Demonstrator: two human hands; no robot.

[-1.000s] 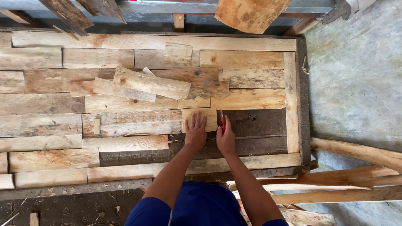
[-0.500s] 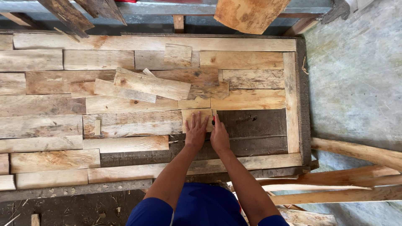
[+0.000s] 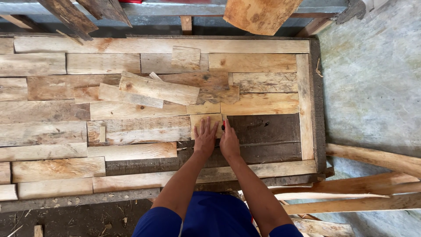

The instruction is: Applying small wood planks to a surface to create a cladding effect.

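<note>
The left hand (image 3: 205,137) lies flat, fingers spread, on a short wooden block (image 3: 206,123) set into the plank panel (image 3: 131,129). Beside it, the right hand (image 3: 229,141) pinches a red pencil (image 3: 223,124) at the block's right edge, above dark backing (image 3: 267,129).

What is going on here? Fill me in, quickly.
A person leans over a large wooden panel that is partly covered with pale planks. The left hand lies flat on a short plank at the edge of the dark bare gap. The right hand sits beside it, holding a small red and dark tool against that plank's right end; what kind of tool is unclear. A few loose boards lie askew on top of the fitted ones.
</note>
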